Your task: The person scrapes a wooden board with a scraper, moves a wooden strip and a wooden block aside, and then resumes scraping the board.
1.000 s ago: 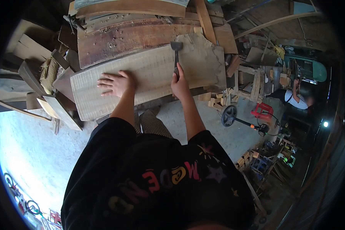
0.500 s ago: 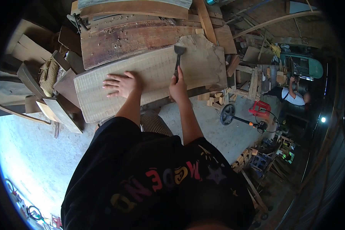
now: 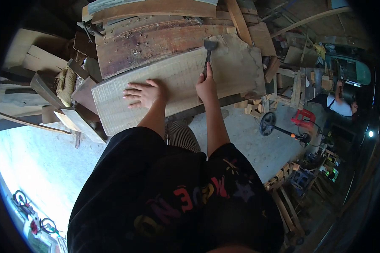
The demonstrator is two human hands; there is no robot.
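Observation:
A wide, pale wooden board lies across the workbench in front of me. My left hand rests flat on the board's left half, fingers spread and pointing left. On the right side, my right hand is wrapped round the handle of a scraper, its forefinger stretched along the handle. The scraper's dark, flat blade points away from me, near the board's far edge. Whether the blade touches the wood, I cannot tell.
Behind the board lies a reddish plank with shavings. Scrap wood is piled at the left. A red machine stands on the floor at the right. Another person is at the far right.
The scraper and my right hand have moved slightly farther away over the board. The whole view has shifted, so the board and bench sit more to the right. My left hand stays flat.

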